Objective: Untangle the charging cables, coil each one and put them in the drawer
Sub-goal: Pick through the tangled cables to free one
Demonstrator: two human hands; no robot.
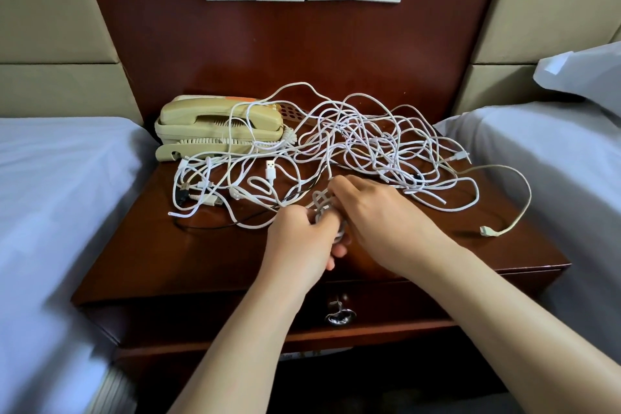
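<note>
**Both hands on a knot at the front edge of the cable pile**

Two beds, the left bed (pixel 50 195) and the right bed (pixel 554 161), flank a dark wooden nightstand (pixel 168 255); both are cut off by the frame edges. The tangle of white charging cables (pixel 363 141) sprawls over most of the nightstand top. Its strands cross so often that single cables cannot be counted or followed. Several loops drape over the beige telephone (pixel 208 121) at the back left and hide part of its keypad.

The drawer (pixel 235 316) below the top is closed, and the forearms cover parts of its front.

The left hand (pixel 302 239) and the right hand (pixel 376 212) meet at the tangle's near edge. Both have their fingers curled round a small knotted bundle (pixel 322 203) of greyish-white cable. The right hand's fingertips are hidden under its knuckles, and how the bundle joins the pile cannot be made out.

A thin black cable (pixel 215 224) runs under the white ones at the left. A cream cable (pixel 524 191) loops out to the right. The metal drawer handle (pixel 340 312) shows between the forearms. A white USB plug (pixel 271 170) lies near the telephone.
</note>
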